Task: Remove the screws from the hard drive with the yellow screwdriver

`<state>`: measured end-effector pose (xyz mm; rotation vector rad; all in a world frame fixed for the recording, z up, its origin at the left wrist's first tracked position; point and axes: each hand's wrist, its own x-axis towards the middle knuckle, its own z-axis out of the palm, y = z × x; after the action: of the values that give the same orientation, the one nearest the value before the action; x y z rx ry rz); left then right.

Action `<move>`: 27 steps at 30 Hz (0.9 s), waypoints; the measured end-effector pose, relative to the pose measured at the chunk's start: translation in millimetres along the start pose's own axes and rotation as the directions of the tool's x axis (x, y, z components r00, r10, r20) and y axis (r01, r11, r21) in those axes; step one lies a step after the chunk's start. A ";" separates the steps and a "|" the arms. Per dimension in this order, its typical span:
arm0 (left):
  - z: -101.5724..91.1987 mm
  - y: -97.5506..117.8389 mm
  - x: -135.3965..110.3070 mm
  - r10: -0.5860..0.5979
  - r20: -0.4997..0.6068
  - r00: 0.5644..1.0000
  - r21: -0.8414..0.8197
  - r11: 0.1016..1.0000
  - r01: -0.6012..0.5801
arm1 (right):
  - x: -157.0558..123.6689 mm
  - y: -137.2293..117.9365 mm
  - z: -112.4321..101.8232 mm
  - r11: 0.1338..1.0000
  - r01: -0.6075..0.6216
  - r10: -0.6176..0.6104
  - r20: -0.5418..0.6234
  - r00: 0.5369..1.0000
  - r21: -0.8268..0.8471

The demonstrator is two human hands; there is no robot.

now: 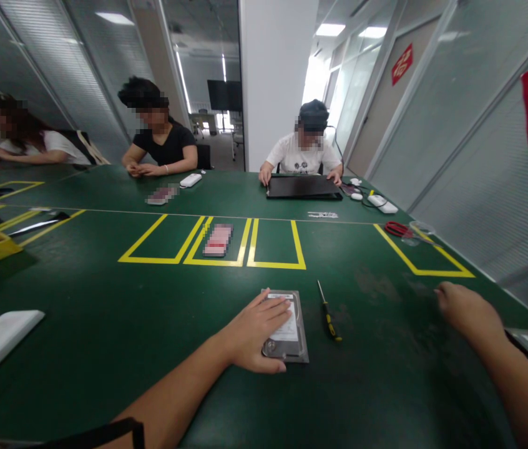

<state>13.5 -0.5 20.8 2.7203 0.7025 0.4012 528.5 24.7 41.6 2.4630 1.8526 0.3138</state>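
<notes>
Hard drive [296,335]: flat on the green tabletop [151,330], partly covered;
Left hand [260,327]: spread wide, fingers and thumb laid across the hard drive's left side;
Right hand [470,312]: well apart, fingers curled; cannot tell whether it holds anything;
Screwdriver [327,317]: just right of the hard drive, tip pointing away

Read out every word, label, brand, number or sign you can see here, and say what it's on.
"福": red diamond sign, upper right; slightly blurred.
Hard drive under the left hand: label print too small to read.
White device at the left edge: dark marking, unreadable.
Nothing else is readable.
</notes>
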 end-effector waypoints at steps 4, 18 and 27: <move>0.1 -0.1 -0.5 0.009 -0.008 1.000 -0.005 1.000 -0.010 | 2.5 -55.6 -36.4 0.990 0.121 -0.114 -0.092 0.989 0.072; 11.7 -2.9 0.8 -0.073 -0.502 0.862 0.006 0.996 0.087 | -105.4 -262.5 -76.7 0.296 0.323 -0.513 -0.136 0.848 0.899; 13.3 -1.8 1.3 0.010 -0.719 0.695 0.022 1.000 0.008 | -128.4 -293.8 -43.7 0.010 0.188 -0.429 -0.165 0.888 0.982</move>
<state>18.4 -1.3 8.2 2.5220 0.8786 1.5267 208.4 -18.2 21.2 2.0464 2.9836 -1.8271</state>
